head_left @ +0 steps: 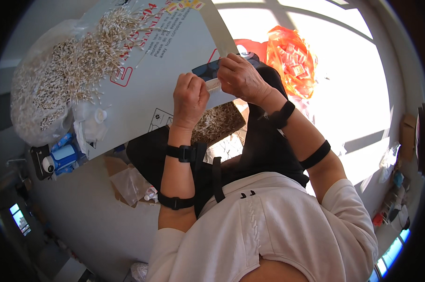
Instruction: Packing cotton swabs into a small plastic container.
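Note:
My left hand (190, 99) and my right hand (243, 79) are both closed, fingers curled, near the table's edge. Between them they grip a small pale, partly clear packet (213, 85) by its two ends; its contents are too small to make out for certain. Just below the hands, a box filled with cotton swabs (220, 123) sits by my legs. To the left, a big loose heap of cotton swabs (83, 63) spreads over the table and partly out of a clear plastic bag (22, 101).
The grey printed tabletop (175, 56) ends just before my lap. A blue-and-white bottle (62, 157) stands at its left edge. An orange-red plastic bag (292, 61) with small packs lies on the sunlit floor at right. An open carton (123, 181) is at lower left.

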